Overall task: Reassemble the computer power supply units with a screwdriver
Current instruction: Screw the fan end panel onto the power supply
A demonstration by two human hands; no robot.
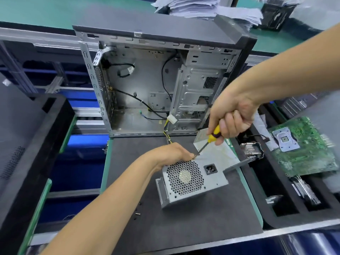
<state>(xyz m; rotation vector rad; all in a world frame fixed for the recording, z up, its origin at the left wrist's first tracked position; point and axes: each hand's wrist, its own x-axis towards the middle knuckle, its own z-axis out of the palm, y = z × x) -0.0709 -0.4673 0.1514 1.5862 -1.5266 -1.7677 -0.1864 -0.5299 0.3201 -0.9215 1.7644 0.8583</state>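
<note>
A grey metal power supply unit (191,181) lies on the dark mat (184,227), its honeycomb fan grille and black power socket facing me. My left hand (173,153) grips its upper left corner. My right hand (231,118) is wrapped round the yellow and black handle of a screwdriver (211,137). The shaft slants down to the left, and its tip meets the unit's top edge beside my left fingers. Yellow and black cables run from the unit back toward the case.
An open, empty computer case (156,80) stands upright behind the mat. A green motherboard (301,146) and a heatsink (252,148) lie in a black tray on the right. Loose screws (137,214) sit on the mat at the left. Paper stacks lie at the back.
</note>
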